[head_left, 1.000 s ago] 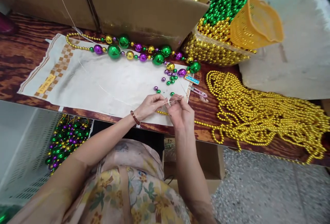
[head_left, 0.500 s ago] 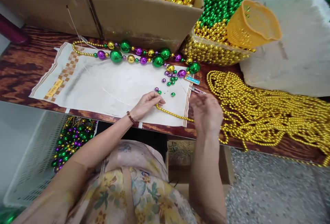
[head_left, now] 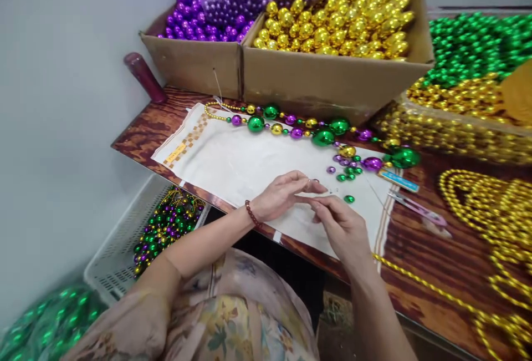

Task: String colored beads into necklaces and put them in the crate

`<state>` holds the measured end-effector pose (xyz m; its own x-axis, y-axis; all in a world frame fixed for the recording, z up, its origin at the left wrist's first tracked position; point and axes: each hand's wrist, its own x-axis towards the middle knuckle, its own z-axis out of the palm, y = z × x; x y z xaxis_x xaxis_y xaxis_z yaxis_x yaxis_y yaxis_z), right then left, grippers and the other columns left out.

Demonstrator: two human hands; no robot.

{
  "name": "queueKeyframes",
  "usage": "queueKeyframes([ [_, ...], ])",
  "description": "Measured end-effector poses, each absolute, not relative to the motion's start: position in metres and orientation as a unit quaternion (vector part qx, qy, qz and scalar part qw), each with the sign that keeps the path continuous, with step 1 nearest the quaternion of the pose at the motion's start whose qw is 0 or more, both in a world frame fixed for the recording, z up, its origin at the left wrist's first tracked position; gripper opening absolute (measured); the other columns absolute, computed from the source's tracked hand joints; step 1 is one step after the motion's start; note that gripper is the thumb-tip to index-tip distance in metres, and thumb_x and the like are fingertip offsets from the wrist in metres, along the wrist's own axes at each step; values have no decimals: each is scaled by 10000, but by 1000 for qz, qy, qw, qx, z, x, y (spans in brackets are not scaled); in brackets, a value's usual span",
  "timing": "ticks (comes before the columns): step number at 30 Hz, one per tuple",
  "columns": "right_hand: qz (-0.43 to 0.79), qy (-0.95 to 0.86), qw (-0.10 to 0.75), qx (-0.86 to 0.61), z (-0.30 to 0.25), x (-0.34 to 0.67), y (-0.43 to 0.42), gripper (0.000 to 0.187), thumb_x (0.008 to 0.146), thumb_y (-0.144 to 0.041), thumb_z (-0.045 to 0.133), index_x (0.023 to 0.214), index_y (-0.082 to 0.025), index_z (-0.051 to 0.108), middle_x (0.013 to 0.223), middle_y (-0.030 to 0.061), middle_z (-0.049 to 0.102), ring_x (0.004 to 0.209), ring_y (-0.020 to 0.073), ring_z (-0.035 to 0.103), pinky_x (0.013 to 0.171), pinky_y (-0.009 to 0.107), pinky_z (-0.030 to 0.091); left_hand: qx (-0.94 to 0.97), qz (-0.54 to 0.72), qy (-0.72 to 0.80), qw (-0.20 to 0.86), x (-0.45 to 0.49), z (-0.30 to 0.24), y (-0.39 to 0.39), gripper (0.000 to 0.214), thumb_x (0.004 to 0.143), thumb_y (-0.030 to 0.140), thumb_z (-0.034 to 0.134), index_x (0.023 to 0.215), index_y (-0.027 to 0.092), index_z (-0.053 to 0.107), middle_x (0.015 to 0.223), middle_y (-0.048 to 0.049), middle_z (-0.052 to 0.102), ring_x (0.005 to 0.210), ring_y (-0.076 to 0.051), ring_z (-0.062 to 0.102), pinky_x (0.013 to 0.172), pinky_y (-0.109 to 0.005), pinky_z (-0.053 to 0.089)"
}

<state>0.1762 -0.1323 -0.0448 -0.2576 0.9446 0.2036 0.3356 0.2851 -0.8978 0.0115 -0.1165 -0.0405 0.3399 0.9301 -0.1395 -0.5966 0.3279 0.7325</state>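
Note:
My left hand (head_left: 279, 197) rests on the white cloth (head_left: 233, 161) with thumb and fingers pinched together. My right hand (head_left: 338, 227) is just right of it, its fingertips also pinched and almost touching the left ones. What they pinch is too small to make out. A thin gold bead strand (head_left: 415, 280) runs out from under my right wrist toward the lower right. A strung row of large green, gold and purple balls (head_left: 324, 137) lies along the cloth's far edge. Several loose small beads (head_left: 347, 172) lie just beyond my fingers.
Cardboard boxes of gold balls (head_left: 332, 23) and purple beads (head_left: 199, 23) stand at the back, with a maroon bottle (head_left: 145, 78) on the left. Green beads (head_left: 469, 45) and gold strands (head_left: 490, 206) fill the right. Pink clippers (head_left: 419, 210) lie on the wood. A white basket (head_left: 124, 244) sits below.
My right hand came back from the right and met the left hand over the cloth. The camera view swung left and up, so the boxes' contents show.

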Motion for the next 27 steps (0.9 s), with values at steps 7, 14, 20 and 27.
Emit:
queueKeyframes([
  [7, 356, -737, 311, -484, -40, 177, -129, 278, 909, -378, 620, 1125, -214, 680, 964, 59, 727, 751, 183, 661, 641, 286, 501, 346, 503, 339, 716, -26, -23, -116, 412, 767, 506, 781, 799, 168, 547, 779, -32, 689, 869, -176, 673, 810, -321, 527],
  [14, 314, -757, 225, -527, -38, 192, -141, 214, 950, -343, 552, 1076, -223, 676, 998, 44, 747, 832, 195, 690, 709, 293, 504, 402, 482, 404, 666, -27, -32, -106, 281, 829, 384, 723, 783, 160, 559, 696, -4, 653, 654, -92, 584, 606, -200, 451],
  [20, 211, -792, 128, -558, -47, 191, -141, 293, 951, -329, 566, 1224, -250, 640, 1096, 33, 752, 910, 224, 717, 714, 311, 500, 432, 473, 430, 637, -35, -30, -104, 251, 851, 343, 691, 756, 167, 539, 639, 13, 607, 572, -77, 514, 572, -200, 426],
  [27, 50, -764, 62, -640, -73, 275, -163, 302, 943, -298, 495, 1147, -199, 695, 1101, 91, 752, 937, 271, 699, 732, 359, 460, 443, 560, 422, 558, -57, 8, -83, 254, 853, 297, 737, 726, 194, 543, 531, 76, 396, 481, -68, 380, 519, -202, 431],
])
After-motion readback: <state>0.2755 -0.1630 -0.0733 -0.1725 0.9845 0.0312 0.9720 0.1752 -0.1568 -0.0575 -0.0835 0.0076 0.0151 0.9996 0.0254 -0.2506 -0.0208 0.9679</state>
